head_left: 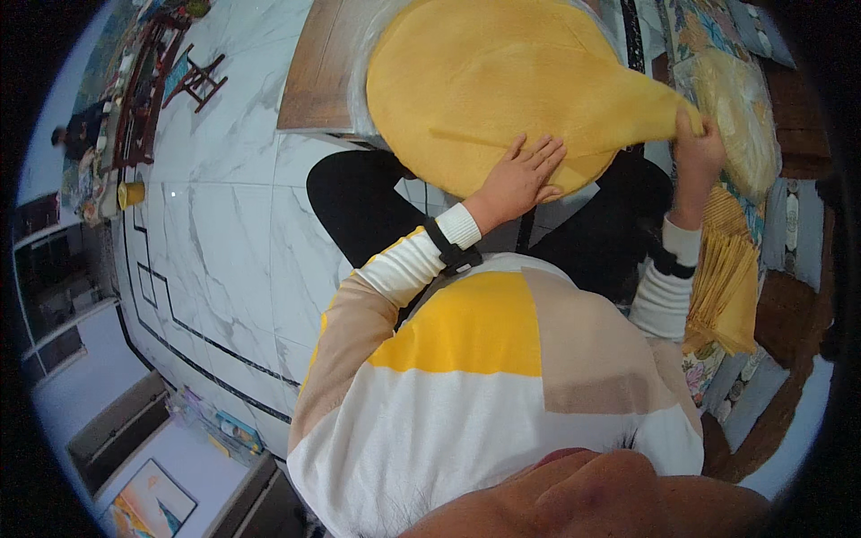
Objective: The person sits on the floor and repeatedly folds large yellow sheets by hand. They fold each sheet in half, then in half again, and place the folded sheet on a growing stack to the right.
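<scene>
A large round stack of thin yellow sheets lies on a wooden table, with clear plastic film around its edge. My left hand rests flat on the near part of the stack, fingers spread. Out to the right, my right hand pinches the edge of the top sheet, which is pulled up and drawn into a narrow point. The texture looks soft and thin; whether it is cloth or a food sheet I cannot tell.
On the floral-covered bench at right lie a clear plastic bag of yellow sheets and folded yellow sheets. A folding stool stands on the marble floor at left, near a yellow bucket. A person is far off at the left.
</scene>
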Tool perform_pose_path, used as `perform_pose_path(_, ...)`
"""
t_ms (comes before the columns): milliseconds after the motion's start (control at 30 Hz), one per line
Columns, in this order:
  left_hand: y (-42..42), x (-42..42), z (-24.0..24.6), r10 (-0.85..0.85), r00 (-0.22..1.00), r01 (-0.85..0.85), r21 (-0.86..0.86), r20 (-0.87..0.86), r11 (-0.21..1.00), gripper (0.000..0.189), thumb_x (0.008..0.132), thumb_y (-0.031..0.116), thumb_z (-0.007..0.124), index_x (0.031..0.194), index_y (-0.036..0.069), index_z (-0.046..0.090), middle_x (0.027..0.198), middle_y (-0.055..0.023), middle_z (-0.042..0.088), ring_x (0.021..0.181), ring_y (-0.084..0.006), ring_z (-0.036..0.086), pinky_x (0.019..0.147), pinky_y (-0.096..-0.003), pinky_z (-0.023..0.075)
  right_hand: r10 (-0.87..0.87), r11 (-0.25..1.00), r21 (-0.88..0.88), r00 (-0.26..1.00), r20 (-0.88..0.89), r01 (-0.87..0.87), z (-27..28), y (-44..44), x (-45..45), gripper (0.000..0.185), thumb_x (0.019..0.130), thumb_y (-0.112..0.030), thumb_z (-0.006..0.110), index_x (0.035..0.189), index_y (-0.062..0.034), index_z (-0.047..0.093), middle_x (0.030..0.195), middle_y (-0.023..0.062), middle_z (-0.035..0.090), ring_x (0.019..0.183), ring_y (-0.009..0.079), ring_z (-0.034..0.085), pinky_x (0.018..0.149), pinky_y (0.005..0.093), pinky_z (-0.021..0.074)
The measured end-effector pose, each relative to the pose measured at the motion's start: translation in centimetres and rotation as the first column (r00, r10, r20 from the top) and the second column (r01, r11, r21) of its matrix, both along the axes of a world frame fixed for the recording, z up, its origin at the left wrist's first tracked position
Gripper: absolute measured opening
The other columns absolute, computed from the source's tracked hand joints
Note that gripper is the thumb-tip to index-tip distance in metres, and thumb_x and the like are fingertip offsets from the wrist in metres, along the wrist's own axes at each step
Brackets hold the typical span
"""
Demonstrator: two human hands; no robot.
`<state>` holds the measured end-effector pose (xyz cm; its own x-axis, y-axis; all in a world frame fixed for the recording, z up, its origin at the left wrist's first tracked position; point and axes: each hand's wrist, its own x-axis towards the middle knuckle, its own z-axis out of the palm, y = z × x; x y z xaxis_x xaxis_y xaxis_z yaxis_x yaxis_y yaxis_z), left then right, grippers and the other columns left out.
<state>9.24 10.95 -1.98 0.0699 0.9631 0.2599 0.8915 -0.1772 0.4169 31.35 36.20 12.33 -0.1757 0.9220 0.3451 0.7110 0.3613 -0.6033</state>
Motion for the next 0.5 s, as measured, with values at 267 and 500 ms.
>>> perform_pose_path(267, -2.4, -0.3, -3.4, 0.045, 0.905, -0.073, 0.050, 0.423, 0.996, 0.073, 0.095, 0.043, 0.083, 0.155, 0.007, 0.064, 0.158, -0.0203, 0.066, 0.151, -0.0430, 0.056, 0.130, -0.0565, 0.0409, 0.733, 0.600, 0.172, 0.623, 0.272, -0.781, -9.5, -15.1, -25.4, 0.015, 0.099, -0.013, 0.069, 0.112, -0.0070, 0.065, 0.101, 0.0180, 0.071, 0.099, 0.0413, 0.076, 0.081, 0.0528, 0.0630)
perform_pose_path(500, -2.8, -0.3, -5.3, 0.016, 0.898, -0.141, 0.253, 0.439, 0.957, 0.062, 0.094, 0.043, 0.084, 0.144, 0.009, 0.070, 0.140, -0.0219, 0.075, 0.132, -0.0475, 0.069, 0.116, -0.0563, 0.0544, 0.814, 0.470, 0.054, 0.457, 0.360, -0.881, -12.9, -15.7, -27.0, 0.016, 0.099, -0.016, 0.071, 0.111, -0.0076, 0.064, 0.102, 0.0157, 0.072, 0.099, 0.0397, 0.076, 0.083, 0.0514, 0.0646)
